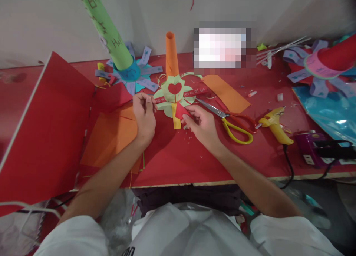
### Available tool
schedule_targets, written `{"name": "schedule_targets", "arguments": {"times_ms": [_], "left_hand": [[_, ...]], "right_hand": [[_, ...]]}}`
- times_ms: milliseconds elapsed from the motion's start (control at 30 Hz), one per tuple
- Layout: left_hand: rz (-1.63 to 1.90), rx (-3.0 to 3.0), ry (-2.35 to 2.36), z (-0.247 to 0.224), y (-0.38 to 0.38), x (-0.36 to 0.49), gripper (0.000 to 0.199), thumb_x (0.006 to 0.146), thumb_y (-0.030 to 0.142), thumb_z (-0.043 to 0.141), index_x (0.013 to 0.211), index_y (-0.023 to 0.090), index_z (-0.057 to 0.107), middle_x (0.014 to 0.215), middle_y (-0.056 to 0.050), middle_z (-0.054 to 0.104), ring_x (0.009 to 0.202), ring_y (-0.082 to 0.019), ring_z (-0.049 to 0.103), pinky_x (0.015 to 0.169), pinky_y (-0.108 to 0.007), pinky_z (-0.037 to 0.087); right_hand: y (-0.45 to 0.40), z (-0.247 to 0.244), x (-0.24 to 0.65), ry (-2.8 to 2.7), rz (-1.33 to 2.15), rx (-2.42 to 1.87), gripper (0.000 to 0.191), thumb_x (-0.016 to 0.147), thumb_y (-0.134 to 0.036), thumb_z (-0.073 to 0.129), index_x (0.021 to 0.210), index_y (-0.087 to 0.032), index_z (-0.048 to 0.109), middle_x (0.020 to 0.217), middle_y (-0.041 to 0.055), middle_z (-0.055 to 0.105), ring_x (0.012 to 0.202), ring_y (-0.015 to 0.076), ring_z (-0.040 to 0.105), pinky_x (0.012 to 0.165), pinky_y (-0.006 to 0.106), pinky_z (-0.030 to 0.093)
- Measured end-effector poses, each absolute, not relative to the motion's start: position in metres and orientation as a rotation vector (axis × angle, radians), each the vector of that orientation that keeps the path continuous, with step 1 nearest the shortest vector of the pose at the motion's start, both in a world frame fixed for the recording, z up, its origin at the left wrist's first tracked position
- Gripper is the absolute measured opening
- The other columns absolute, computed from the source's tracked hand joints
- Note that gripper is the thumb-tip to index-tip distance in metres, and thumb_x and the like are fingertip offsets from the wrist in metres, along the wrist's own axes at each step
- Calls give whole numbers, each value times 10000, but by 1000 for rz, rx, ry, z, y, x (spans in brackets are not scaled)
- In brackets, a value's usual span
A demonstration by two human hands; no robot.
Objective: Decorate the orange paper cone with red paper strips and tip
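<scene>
My right hand pinches a small red paper piece beside a yellow strip. That strip hangs from the front of a pale green paper flower with a red heart and an orange paper tube standing up behind it. Red strips with writing lie over the petals on both sides. To the left of the flower, my left hand is raised with its fingers curled together near the tip of a red strip; whether anything is between them is too small to tell.
Scissors with red and yellow handles lie right of my right hand, then a yellow glue gun and a purple box. Orange sheets and a tall red board are left. A green tube stands behind.
</scene>
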State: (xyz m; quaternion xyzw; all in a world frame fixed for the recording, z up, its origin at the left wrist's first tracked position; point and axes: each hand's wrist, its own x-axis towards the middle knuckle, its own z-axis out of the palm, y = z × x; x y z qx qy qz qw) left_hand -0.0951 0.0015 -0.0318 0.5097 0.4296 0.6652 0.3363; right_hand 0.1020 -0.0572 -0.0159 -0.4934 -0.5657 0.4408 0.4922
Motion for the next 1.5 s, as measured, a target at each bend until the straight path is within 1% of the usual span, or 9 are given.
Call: {"name": "schedule_targets", "arguments": {"times_ms": [200,367,567,733,933,1100,1267,1400,1500], "left_hand": [[1782,1275,1137,-38,7,-99,427,971,635,748,1150,278,596,860,7,622,665,-125,550,595,-266,464],[1792,1425,1244,-33,3,-98,424,1006,697,651,1160,308,587,857,-5,573,696,-141,547,618,-293,491],[1776,1329,1237,-32,15,-110,388,1009,656,664,1096,280,626,830,-1,537,684,-130,534,636,-289,501],[1761,1426,1187,-26,6,-102,368,1056,641,598,1007,281,538,783,26,492,614,-130,461,564,-285,400],[1317,1953,1241,-20,-30,-78,480,959,650,742,853,215,569,702,48,532,604,-105,481,582,-260,391],[1279,1968,1321,-20,-36,-74,475,993,604,716,776,204,581,624,60,534,556,-93,466,566,-258,356],[1327,2024,1320,-14,-38,-75,550,1088,533,574,658,198,496,561,56,411,521,-94,372,536,-273,311],[1364,2040,1331,-10,-38,-80,551,1089,473,578,630,199,446,551,54,355,515,-97,344,534,-277,313],[1454,1932,1438,-11,-25,-91,498,1099,481,562,686,205,542,614,27,503,572,-112,463,587,-279,383]], "right_hand": [[-53,-12,105,-1193,1220,-1152,367,903,-508,764,1104,-220,659,820,11,728,703,167,704,513,260,553],[-52,-12,105,-1187,1226,-1163,352,901,-496,765,1107,-230,658,815,4,726,689,161,691,512,267,567],[-52,-14,106,-1191,1213,-1172,364,909,-497,754,1135,-227,662,819,3,726,694,163,691,520,269,577],[-54,-18,105,-1280,1094,-1210,319,958,-499,707,1135,-237,671,840,11,732,712,181,707,541,287,577],[-61,-17,102,-1585,690,-1312,215,1011,-359,633,1183,-255,707,999,50,791,823,222,741,737,353,592],[-66,-15,97,-1726,559,-1301,228,1025,-271,582,1214,-266,710,1117,61,809,918,233,758,837,359,589],[-66,-14,96,-1739,602,-1307,218,1039,-301,583,1218,-279,705,1121,52,813,935,239,762,822,359,587],[-63,-13,98,-1703,627,-1310,206,1022,-302,599,1193,-272,709,1117,50,815,952,243,764,813,362,583],[-60,-14,100,-1600,731,-1296,201,1001,-344,635,1160,-253,716,994,52,806,858,235,763,765,367,592]]}}
